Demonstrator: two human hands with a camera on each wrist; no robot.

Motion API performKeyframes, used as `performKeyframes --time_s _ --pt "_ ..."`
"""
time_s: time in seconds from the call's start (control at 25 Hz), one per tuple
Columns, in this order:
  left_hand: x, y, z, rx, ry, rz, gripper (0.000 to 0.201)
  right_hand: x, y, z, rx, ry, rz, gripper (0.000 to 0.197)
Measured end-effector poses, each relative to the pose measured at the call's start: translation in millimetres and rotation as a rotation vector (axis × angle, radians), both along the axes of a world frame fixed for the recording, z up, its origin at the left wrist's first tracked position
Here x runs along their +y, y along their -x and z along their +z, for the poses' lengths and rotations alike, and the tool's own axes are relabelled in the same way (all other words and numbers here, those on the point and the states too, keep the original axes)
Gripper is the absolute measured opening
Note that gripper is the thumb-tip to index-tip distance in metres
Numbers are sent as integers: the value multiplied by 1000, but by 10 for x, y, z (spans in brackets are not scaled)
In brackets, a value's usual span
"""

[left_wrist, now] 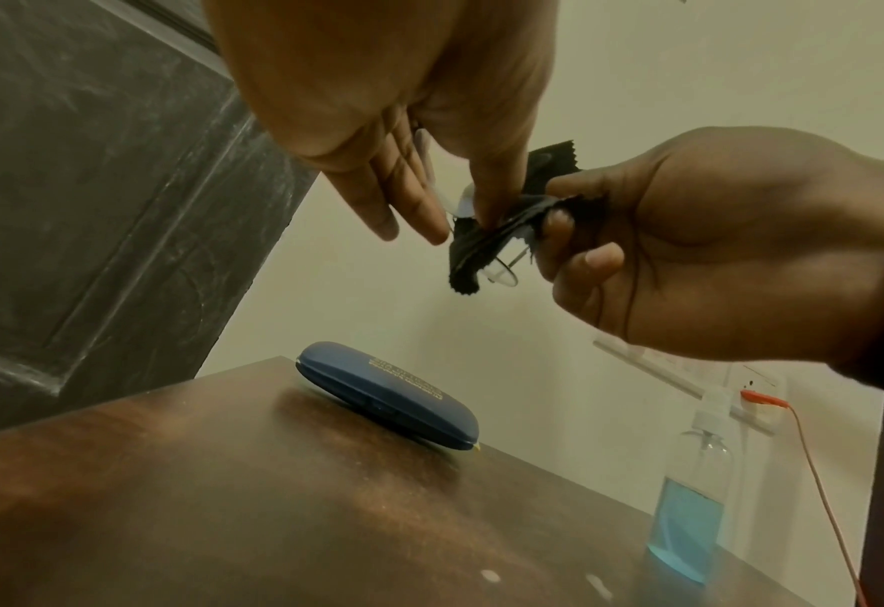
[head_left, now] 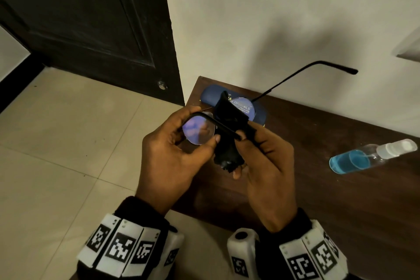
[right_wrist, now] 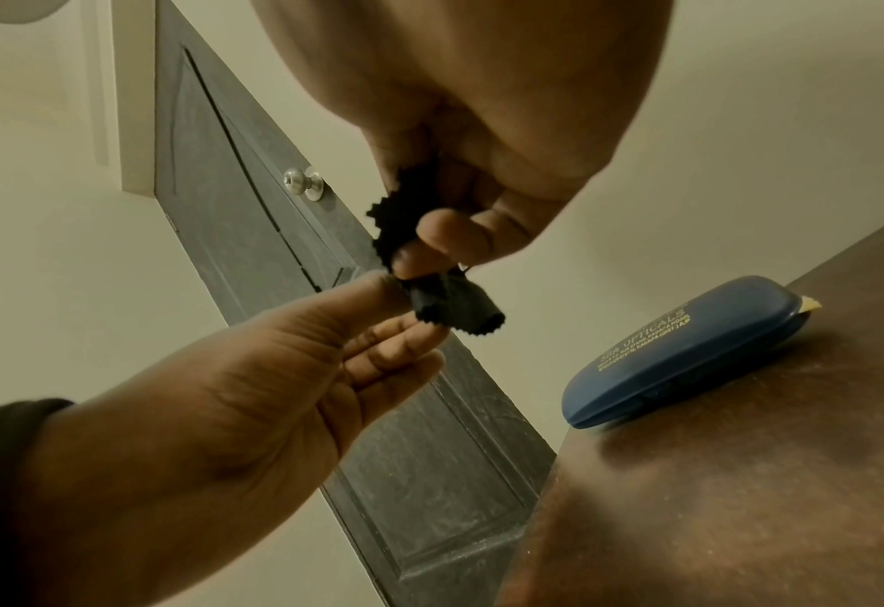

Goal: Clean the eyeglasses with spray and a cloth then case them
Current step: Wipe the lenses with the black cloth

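Note:
I hold thin-framed eyeglasses up over the left end of a dark wooden table. My left hand pinches the left lens rim between thumb and fingers. My right hand grips a black cloth wrapped around the right lens, thumb on top. One temple arm sticks out to the upper right. In the left wrist view the cloth covers the lens and a nose pad shows. A closed blue glasses case lies behind the hands. The spray bottle with blue liquid stands on the right.
A dark door stands at the left beside the table, with tiled floor below. The cream wall runs behind the table. An orange cable hangs from a wall socket behind the bottle.

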State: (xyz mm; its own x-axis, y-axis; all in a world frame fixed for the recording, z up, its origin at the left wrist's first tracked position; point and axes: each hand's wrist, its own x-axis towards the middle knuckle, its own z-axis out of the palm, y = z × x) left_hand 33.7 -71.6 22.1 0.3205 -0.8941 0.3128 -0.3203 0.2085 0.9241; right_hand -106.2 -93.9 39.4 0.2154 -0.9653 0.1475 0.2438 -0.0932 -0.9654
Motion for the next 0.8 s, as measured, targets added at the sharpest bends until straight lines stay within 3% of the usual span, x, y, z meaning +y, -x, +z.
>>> performKeyframes --time_s 0.8 --pt "13 61 -35 -27 -28 65 48 -47 84 -28 32 -178 52 28"
